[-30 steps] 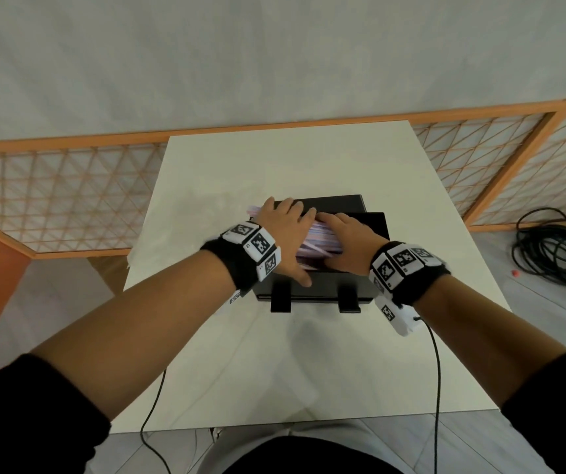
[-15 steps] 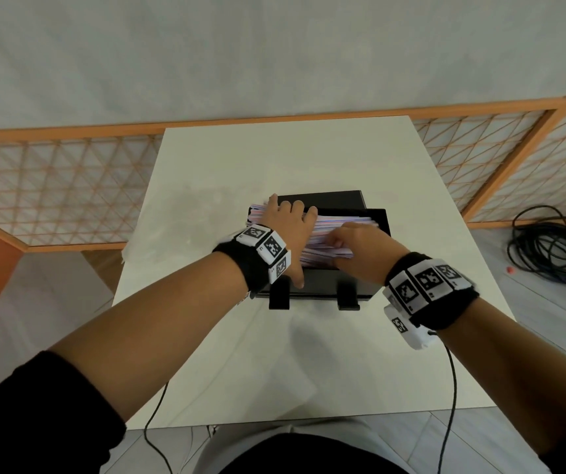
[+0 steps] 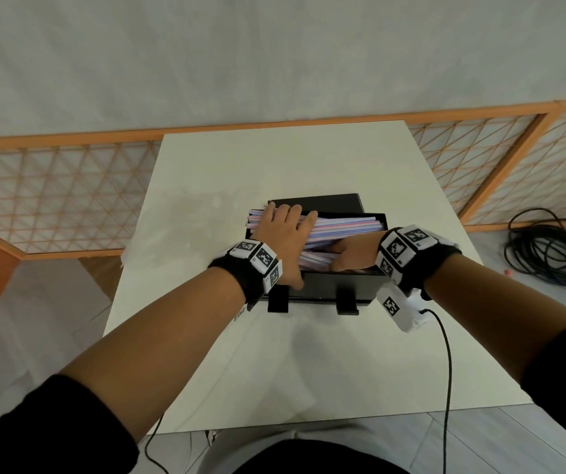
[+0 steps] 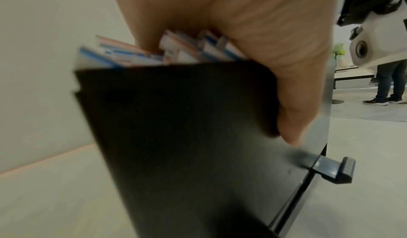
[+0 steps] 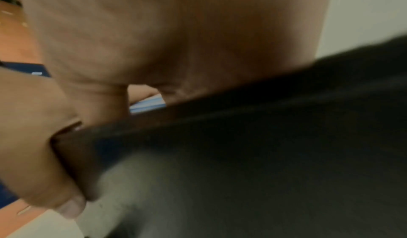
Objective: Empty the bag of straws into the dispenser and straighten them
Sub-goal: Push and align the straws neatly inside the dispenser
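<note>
A black dispenser (image 3: 322,292) stands mid-table with its lid (image 3: 315,201) tipped back. Paper-wrapped pink, blue and white straws (image 3: 343,224) fill it, some slanted, with ends poking past the left wall. My left hand (image 3: 281,230) lies flat over their left end, thumb down the front wall. The left wrist view shows straw ends (image 4: 132,57) under that hand (image 4: 253,33), above the black wall (image 4: 187,137). My right hand (image 3: 349,256) reaches in from the right front, its fingers buried among the near straws and hidden. In the right wrist view the hand (image 5: 154,33) is blurred, with a few straws (image 5: 147,105) showing.
The white table (image 3: 274,165) is bare around the box. Two black tabs (image 3: 277,301) jut from the dispenser's front. A wooden lattice fence (image 3: 69,186) runs behind the table and along both sides. On the floor at right lies a coiled black cable (image 3: 554,251).
My right hand has slid off the top of the pile to the right front of the box. The left hand has stayed on the straws' left end.
</note>
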Tool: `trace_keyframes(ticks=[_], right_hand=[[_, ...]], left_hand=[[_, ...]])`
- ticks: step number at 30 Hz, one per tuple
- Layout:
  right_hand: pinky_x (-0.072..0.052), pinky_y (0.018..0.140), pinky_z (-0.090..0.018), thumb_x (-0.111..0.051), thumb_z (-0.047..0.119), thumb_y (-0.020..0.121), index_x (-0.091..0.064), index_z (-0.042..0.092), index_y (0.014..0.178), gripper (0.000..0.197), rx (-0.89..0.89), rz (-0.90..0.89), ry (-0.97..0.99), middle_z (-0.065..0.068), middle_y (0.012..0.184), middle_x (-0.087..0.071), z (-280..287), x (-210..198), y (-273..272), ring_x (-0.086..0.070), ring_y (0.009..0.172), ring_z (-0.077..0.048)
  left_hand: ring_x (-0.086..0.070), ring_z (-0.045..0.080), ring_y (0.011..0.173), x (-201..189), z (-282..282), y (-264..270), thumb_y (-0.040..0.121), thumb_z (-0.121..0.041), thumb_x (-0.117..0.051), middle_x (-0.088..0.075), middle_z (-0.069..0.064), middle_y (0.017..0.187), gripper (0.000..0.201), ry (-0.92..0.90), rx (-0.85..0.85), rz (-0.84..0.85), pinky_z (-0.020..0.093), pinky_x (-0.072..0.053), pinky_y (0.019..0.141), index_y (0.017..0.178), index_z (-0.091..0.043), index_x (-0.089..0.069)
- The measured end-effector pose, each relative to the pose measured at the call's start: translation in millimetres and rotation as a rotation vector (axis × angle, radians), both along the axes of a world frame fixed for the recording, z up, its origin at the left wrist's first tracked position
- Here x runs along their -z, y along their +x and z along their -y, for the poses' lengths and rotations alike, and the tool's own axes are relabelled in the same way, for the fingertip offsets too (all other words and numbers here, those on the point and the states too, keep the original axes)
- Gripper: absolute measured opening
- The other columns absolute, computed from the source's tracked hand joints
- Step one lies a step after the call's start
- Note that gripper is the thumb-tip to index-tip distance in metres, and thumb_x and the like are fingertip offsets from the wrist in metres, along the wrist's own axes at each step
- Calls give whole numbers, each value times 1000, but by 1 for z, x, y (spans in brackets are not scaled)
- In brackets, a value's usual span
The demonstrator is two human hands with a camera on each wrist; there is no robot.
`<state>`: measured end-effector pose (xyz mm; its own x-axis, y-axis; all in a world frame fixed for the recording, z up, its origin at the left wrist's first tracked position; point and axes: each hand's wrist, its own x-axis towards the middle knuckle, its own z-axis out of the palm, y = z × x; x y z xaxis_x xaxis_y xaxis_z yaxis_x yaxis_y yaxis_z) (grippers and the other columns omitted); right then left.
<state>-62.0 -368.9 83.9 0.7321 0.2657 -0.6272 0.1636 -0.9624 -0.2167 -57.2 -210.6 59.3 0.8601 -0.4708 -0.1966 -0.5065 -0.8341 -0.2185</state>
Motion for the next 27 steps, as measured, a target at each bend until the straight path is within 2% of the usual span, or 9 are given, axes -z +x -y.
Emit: trace_keyframes(ticks=[3,7,10,12,14,19,23,24,27], right_hand=[[-36,93,-28,-50,29,90,-47,11,133,47,28,30,28,-11,133,-53,0,5,-3,-49,116,-24],[-31,85,-25,-53,28,90,-46,11,133,47,79,27,111,-9,130,-54,4,7,-4,-44,99,-16],[-32,96,-27,-55,29,89,-43,11,137,53,90,-12,125,-9,138,-48,3,8,-2,-47,117,-21],[-27,105,-28,-56,33,88,-39,12,141,59,108,-29,112,-8,146,-41,1,8,-1,-39,132,-23],[-25,109,-30,-56,36,87,-39,11,140,61,141,-69,116,-8,147,-39,-2,10,-2,-35,135,-23],[-35,104,-33,-58,42,84,-61,12,113,43,191,-52,154,-10,130,-57,-6,20,-2,-50,118,-24],[-37,102,-33,-53,46,85,-60,14,108,40,161,-54,109,-6,124,-57,-6,20,-2,-51,112,-23],[-37,99,-33,-53,45,86,-61,13,104,37,160,-51,110,-7,120,-58,-5,20,-2,-51,109,-23],[-38,78,-27,-57,36,86,-55,16,73,24,195,-27,170,-7,91,-59,-6,20,-3,-49,87,-21]], left_hand=[[-30,32,132,-2,-1,-1,51,-59,-76,-28,13,145,127,-11,4,3,50,-14,116,149,-15,-8],[-33,32,129,-6,-1,3,48,-64,-77,-33,14,141,130,7,24,-22,49,-20,114,148,-16,-9],[-34,33,128,-9,-2,7,45,-69,-77,-32,16,140,135,58,53,-50,49,-24,111,148,-16,-7],[-33,34,128,-12,-4,12,43,-70,-77,-30,16,142,140,97,80,-62,47,-26,110,149,-16,-4],[-33,33,128,-14,-7,14,40,-70,-79,-29,15,143,143,112,101,-84,45,-26,111,150,-17,-3],[-35,33,124,-12,-8,13,42,-64,-80,-30,14,140,140,131,116,-62,45,-29,109,149,-17,-4],[-36,33,123,-15,-6,12,43,-60,-82,-32,14,136,137,145,102,-62,47,-30,108,149,-17,-5],[-37,33,123,-15,-5,12,43,-60,-82,-32,15,136,138,147,106,-63,47,-31,107,149,-16,-5],[-37,34,123,-15,-3,9,42,-59,-83,-32,15,137,139,147,95,-58,50,-29,108,149,-16,-5]])
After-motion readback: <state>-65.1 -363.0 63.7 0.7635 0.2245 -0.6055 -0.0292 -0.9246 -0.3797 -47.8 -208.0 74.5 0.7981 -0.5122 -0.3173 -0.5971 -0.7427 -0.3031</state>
